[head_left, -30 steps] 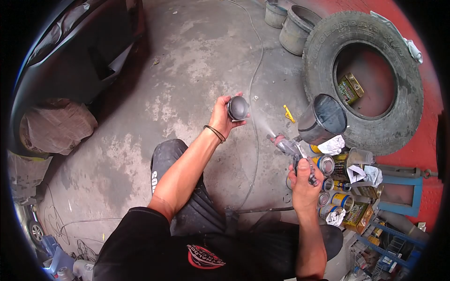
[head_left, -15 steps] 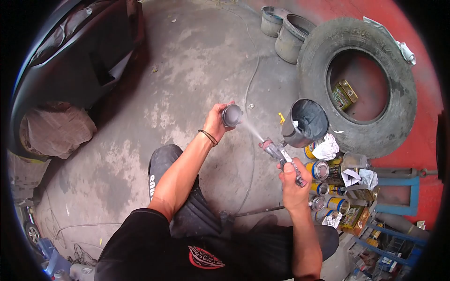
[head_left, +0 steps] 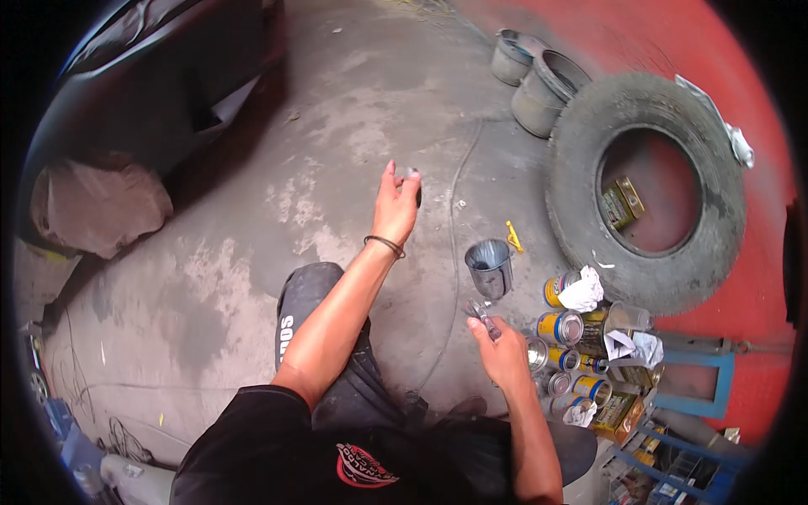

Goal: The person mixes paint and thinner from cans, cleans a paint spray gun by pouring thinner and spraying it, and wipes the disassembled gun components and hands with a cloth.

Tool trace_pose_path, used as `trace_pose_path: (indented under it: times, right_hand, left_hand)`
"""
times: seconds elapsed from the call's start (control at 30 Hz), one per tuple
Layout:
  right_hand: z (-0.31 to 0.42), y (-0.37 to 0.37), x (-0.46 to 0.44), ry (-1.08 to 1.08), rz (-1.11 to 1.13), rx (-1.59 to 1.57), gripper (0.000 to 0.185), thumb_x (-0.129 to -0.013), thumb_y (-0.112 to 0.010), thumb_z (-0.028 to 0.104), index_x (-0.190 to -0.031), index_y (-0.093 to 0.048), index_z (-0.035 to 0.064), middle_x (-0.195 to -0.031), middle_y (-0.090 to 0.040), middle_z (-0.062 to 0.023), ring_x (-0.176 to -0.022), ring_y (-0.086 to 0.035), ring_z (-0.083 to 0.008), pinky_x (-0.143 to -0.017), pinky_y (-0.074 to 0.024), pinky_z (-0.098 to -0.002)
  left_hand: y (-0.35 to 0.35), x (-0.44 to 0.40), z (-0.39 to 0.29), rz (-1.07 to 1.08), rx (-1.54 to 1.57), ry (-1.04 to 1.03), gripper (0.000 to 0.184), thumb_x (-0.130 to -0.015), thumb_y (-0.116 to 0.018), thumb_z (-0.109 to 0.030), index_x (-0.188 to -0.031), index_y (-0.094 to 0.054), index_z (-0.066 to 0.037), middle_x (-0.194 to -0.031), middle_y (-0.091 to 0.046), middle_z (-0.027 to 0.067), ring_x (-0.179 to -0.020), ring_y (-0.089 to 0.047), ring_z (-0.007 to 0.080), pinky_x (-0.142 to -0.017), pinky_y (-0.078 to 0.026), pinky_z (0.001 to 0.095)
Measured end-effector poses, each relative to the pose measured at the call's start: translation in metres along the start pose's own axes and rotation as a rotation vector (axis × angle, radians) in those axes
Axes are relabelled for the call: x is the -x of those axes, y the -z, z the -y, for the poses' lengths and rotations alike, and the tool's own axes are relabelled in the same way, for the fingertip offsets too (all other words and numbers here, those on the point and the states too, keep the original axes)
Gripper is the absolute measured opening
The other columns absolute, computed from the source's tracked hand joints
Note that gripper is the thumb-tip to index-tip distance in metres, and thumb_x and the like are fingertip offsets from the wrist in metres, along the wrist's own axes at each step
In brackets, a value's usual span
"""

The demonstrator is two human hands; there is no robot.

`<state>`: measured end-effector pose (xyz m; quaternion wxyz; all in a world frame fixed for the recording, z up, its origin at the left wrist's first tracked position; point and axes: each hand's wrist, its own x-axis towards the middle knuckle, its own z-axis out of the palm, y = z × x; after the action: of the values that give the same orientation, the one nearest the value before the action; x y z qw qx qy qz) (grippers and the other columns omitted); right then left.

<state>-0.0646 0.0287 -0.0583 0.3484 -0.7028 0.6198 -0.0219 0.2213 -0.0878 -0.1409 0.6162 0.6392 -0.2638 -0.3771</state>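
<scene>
My left hand [head_left: 396,210] is raised over the floor, its fingers closed round a small dark round cup or lid [head_left: 418,195], which is mostly hidden by the fingers. My right hand [head_left: 503,352] grips a spray gun [head_left: 481,315] in front of my right leg. Just beyond the gun is its open dark paint cup [head_left: 490,271], streaked grey inside; the joint between them is hard to make out. No spray mist shows. A small yellow item [head_left: 513,237] lies on the floor close by the cup.
To the right are paint cans [head_left: 560,328] with crumpled paper, a large tyre [head_left: 572,202] with a metal can [head_left: 623,202] inside, and two buckets [head_left: 539,105]. A hose [head_left: 456,202] crosses the floor. A dark vehicle panel [head_left: 160,101] stands at the left.
The spray mist has stopped. The spray gun and its cup have moved down and left, away from my left hand. The small cup has turned so its inside no longer shows.
</scene>
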Motion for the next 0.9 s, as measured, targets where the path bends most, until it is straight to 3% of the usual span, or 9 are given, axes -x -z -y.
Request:
trace_pose_path:
  times: [0.07, 0.17, 0.37, 0.5, 0.6, 0.73, 0.77, 0.87, 0.9]
  right_hand:
    - [-0.030, -0.031, -0.021, -0.017, -0.026, 0.251, 0.061, -0.105, -0.060, 0.056, -0.108, -0.074, -0.0027, -0.102, -0.078, -0.0238, -0.096, -0.075, -0.0473, -0.087, -0.0572, -0.0531]
    - [-0.040, -0.054, -0.051, -0.107, 0.212, 0.511, 0.061, -0.105, -0.059, 0.056, -0.112, -0.075, -0.0026, -0.114, -0.077, -0.0251, -0.110, -0.074, -0.0452, -0.094, -0.0574, -0.0537]
    - [-0.026, -0.086, -0.117, -0.157, 0.415, 0.743, 0.055, -0.102, -0.065, 0.056, -0.126, -0.077, 0.0078, -0.129, -0.076, -0.0172, -0.122, -0.071, -0.0375, -0.104, -0.0562, -0.0463]
    - [0.008, -0.056, -0.119, -0.146, 0.291, 0.749, 0.055, -0.103, -0.065, 0.056, -0.125, -0.078, 0.0076, -0.127, -0.076, -0.0194, -0.120, -0.072, -0.0383, -0.102, -0.0565, -0.0473]
    - [0.019, -0.025, -0.098, -0.137, 0.153, 0.599, 0.058, -0.103, -0.064, 0.058, -0.123, -0.077, 0.0047, -0.120, -0.076, -0.0237, -0.116, -0.072, -0.0421, -0.100, -0.0566, -0.0496]
    - [0.038, 0.005, -0.047, -0.154, -0.042, 0.262, 0.067, -0.100, -0.064, 0.065, -0.115, -0.076, 0.0000, -0.108, -0.076, -0.0293, -0.109, -0.072, -0.0482, -0.094, -0.0561, -0.0536]
    - [0.041, 0.010, -0.034, -0.149, -0.091, 0.190, 0.070, -0.099, -0.063, 0.066, -0.114, -0.076, -0.0007, -0.105, -0.076, -0.0301, -0.107, -0.072, -0.0491, -0.092, -0.0559, -0.0547]
    - [0.047, 0.024, -0.004, -0.193, -0.116, 0.093, 0.074, -0.097, -0.063, 0.070, -0.104, -0.073, -0.0024, -0.093, -0.075, -0.0300, -0.097, -0.072, -0.0509, -0.085, -0.0545, -0.0563]
    - [0.046, 0.027, 0.004, -0.197, -0.148, 0.070, 0.072, -0.097, -0.064, 0.069, -0.100, -0.072, -0.0023, -0.088, -0.074, -0.0289, -0.091, -0.071, -0.0507, -0.081, -0.0535, -0.0560]
  left_hand:
    - [0.008, -0.007, -0.002, -0.033, 0.037, -0.049, 0.089, -0.102, -0.069, -0.041, -0.168, -0.028, 0.002, -0.150, -0.059, 0.0270, -0.132, -0.062, 0.0306, -0.111, -0.048, 0.0393]
    - [0.018, -0.015, -0.003, -0.088, 0.028, -0.072, 0.089, -0.100, -0.073, -0.037, -0.168, -0.029, 0.001, -0.146, -0.062, 0.0261, -0.121, -0.067, 0.0297, -0.105, -0.052, 0.0408]
    - [0.036, -0.022, 0.003, -0.120, 0.007, -0.048, 0.090, -0.099, -0.074, -0.033, -0.167, -0.027, 0.003, -0.150, -0.057, 0.0308, -0.134, -0.062, 0.0357, -0.112, -0.048, 0.0415]
    - [0.031, -0.032, 0.020, -0.069, 0.004, -0.043, 0.092, -0.098, -0.075, -0.031, -0.168, -0.025, 0.003, -0.154, -0.052, 0.0341, -0.141, -0.057, 0.0380, -0.116, -0.046, 0.0417]
    - [0.018, -0.037, 0.041, -0.008, -0.023, 0.011, 0.096, -0.098, -0.078, -0.026, -0.169, -0.021, 0.002, -0.152, -0.055, 0.0268, -0.128, -0.064, 0.0269, -0.107, -0.052, 0.0364]
    - [-0.012, -0.027, 0.053, 0.171, 0.109, 0.319, 0.095, -0.097, -0.076, -0.032, -0.172, -0.023, -0.009, -0.148, -0.059, 0.0145, -0.119, -0.065, 0.0238, -0.093, -0.055, 0.0440]
    - [-0.018, -0.005, 0.024, 0.179, 0.163, 0.446, 0.076, -0.097, -0.075, -0.037, -0.162, -0.044, -0.014, -0.135, -0.065, 0.0073, -0.116, -0.062, 0.0230, -0.091, -0.052, 0.0470]
    - [-0.037, -0.008, 0.047, 0.455, 0.292, 0.657, 0.050, -0.096, -0.074, -0.037, -0.140, -0.061, -0.015, -0.126, -0.068, 0.0059, -0.120, -0.059, 0.0242, -0.094, -0.049, 0.0506]
    - [-0.046, -0.004, 0.050, 0.465, 0.293, 0.704, 0.031, -0.099, -0.070, -0.039, -0.121, -0.066, -0.018, -0.124, -0.070, 0.0054, -0.120, -0.064, 0.0270, -0.098, -0.047, 0.0530]
